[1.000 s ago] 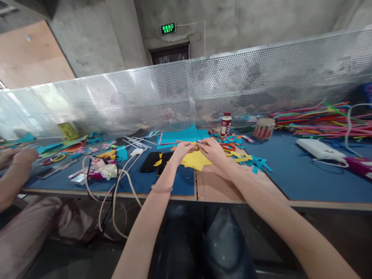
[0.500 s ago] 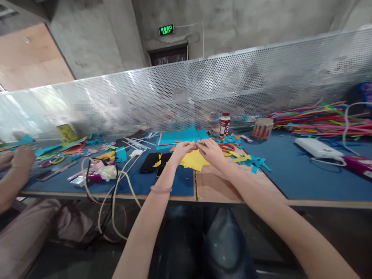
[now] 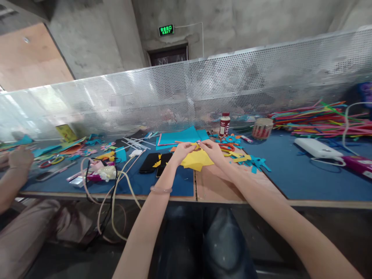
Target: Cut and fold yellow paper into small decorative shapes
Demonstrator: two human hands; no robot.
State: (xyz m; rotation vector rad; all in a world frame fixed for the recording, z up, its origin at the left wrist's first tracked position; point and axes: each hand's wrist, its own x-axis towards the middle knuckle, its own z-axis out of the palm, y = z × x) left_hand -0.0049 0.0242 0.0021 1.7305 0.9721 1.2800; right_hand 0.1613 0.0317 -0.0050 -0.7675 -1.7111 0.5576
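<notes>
I looked out through the head camera, and both hands were busy at the middle of the tabletop (image 3: 216,189). The left hand (image 3: 182,152) and the right hand (image 3: 213,152) met there, tip to tip. A small yellow bit (image 3: 197,146) was between them. The fingers of both hands were bent in and looked pinched on that bit from its two sides. It was so small, and so much of it was covered, that I could not tell its shape or whether it was folded.

Right under the hands lay the yellow paper (image 3: 197,162), with pointy edges sticking out. I could not tell if the bit was joined to it.

To me, the step in hand looked like small finger work on the bit, maybe bending it or pressing it. I judged that the next move called for a light, steady pinch: one hand to keep the bit still and the other to do the shaping. Too hard a squeeze could have creased or torn it.

Behind the hands was the blue paper (image 3: 181,135). A black phone (image 3: 149,162) lay near the left hand, and blue scraps (image 3: 258,163) lay to the right of the right hand. The bottle (image 3: 224,124) stood upright farther back.
</notes>
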